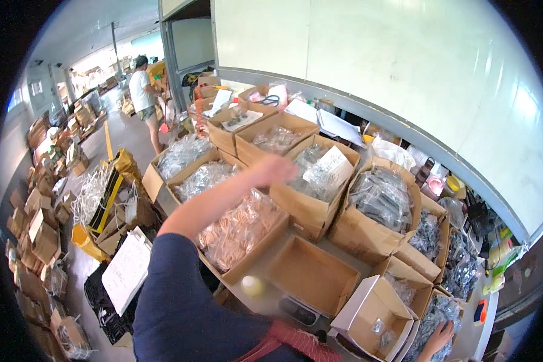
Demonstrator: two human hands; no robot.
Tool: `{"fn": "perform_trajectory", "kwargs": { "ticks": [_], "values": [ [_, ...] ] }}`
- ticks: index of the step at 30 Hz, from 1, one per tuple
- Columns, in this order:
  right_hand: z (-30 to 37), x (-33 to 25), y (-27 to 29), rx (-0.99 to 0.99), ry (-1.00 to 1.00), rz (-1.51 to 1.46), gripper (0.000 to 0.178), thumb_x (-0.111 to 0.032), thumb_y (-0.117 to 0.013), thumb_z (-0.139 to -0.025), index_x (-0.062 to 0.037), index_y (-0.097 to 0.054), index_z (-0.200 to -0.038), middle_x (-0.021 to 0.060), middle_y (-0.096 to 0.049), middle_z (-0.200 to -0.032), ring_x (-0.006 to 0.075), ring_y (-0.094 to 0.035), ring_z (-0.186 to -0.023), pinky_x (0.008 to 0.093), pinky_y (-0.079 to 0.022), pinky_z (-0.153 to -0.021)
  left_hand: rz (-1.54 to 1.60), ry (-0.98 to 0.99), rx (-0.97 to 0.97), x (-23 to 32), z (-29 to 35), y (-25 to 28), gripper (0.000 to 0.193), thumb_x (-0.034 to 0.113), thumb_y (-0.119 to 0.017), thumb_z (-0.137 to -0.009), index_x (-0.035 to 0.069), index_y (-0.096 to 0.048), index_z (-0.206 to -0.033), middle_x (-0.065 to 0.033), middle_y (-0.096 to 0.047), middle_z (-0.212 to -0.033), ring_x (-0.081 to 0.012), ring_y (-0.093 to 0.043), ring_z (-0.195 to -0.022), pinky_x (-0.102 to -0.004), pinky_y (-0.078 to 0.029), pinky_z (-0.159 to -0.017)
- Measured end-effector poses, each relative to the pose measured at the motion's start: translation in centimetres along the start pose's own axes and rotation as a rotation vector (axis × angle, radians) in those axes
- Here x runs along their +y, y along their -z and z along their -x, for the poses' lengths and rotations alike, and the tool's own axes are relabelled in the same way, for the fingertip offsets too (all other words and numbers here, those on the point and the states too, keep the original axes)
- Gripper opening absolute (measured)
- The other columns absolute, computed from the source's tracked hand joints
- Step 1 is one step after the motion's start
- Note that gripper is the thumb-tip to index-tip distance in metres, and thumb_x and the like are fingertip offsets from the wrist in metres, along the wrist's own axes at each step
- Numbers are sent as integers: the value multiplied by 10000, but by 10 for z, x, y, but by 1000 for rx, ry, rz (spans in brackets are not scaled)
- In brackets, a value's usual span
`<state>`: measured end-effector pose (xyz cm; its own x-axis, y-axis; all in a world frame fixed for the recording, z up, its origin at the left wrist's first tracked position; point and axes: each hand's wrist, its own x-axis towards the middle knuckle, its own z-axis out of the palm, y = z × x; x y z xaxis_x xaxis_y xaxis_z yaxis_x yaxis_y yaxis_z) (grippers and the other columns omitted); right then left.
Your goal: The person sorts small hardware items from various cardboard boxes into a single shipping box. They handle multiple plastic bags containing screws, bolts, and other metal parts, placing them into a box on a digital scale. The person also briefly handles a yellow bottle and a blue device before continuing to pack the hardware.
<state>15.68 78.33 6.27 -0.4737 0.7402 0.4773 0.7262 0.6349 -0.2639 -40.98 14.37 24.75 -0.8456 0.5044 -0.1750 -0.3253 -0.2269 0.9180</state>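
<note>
My left arm stretches across the boxes, and my left hand (276, 171) is a motion blur above a cardboard box (304, 214). That box has grey bagged parts and a white written sheet (330, 166) in it. Its fingers are too smeared to read. At the lower right, my right hand (439, 340) reaches into a box of small clear plastic bags (441, 311), its fingers bent around one. Beside it, an open white box (357, 306) has a few small clear bags (385, 333) at its bottom. A shallow brown box (317, 265) rests on what looks like a scale (300, 311).
Closely packed boxes of bagged parts cover the table, including bags of orange-pink pieces (238, 226). A pale yellow round object (253, 285) sits near the table edge. A white panelled wall (392, 54) rises behind. Another person (142, 93) stands in the aisle at the far left.
</note>
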Motion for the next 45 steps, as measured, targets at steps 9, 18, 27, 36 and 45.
{"fn": "perform_trajectory", "kwargs": {
  "ticks": [9, 18, 27, 36, 45],
  "values": [
    [13, 41, -28, 34, -71, -99, 474, -284, -604, -961, -25, -600, -1359, 213, -560, -1421, 388, -488, -1332, 495, -359, -1145, -562, -96, -771, -68, 61, -239, 233, 184, -591, -1026, 23, -684, -1167, -75, -726, -1091, -149, -690, -998, -298, -562, -849],
    [6, -38, 20, 248, 21, -98, 315, -201, -627, -880, 22, -703, -1088, 195, -676, -1221, 380, -595, -1179, 483, -420, -1071, -1325, -477, -1361, -165, 114, -383, 339, 148, -698, -900, 31, -653, -1215, -149, -696, -1149, -296, -677, -1046, -432, -544, -916],
    [9, -43, 26, 294, 16, -116, 295, -193, -639, -857, 8, -706, -1063, 161, -680, -1207, 347, -591, -1184, 464, -410, -1078, -1807, -540, -1415, -239, 114, -412, 275, 135, -706, -846, 24, -647, -1091, -190, -584, -1180, -356, -568, -1147, -462, -498, -960],
    [10, -45, 27, 310, -26, -129, 292, -195, -645, -847, -4, -708, -1060, 150, -680, -1209, 338, -582, -1203, 462, -398, -1092, -1314, -614, -1033, -185, 74, -442, 153, 172, -700, -882, 68, -600, -931, -130, -683, -845, -290, -690, -775, -419, -534, -687],
    [8, -44, 23, 323, -14, -132, 300, -208, -635, -848, -2, -707, -1054, 155, -677, -1222, 349, -577, -1215, 468, -386, -1107, -1849, -388, -1446, -217, 130, -475, 481, 305, -775, -850, -24, -637, -1174, -221, -593, -1225, -370, -535, -1232, -479, -486, -1027]
  ]
}}
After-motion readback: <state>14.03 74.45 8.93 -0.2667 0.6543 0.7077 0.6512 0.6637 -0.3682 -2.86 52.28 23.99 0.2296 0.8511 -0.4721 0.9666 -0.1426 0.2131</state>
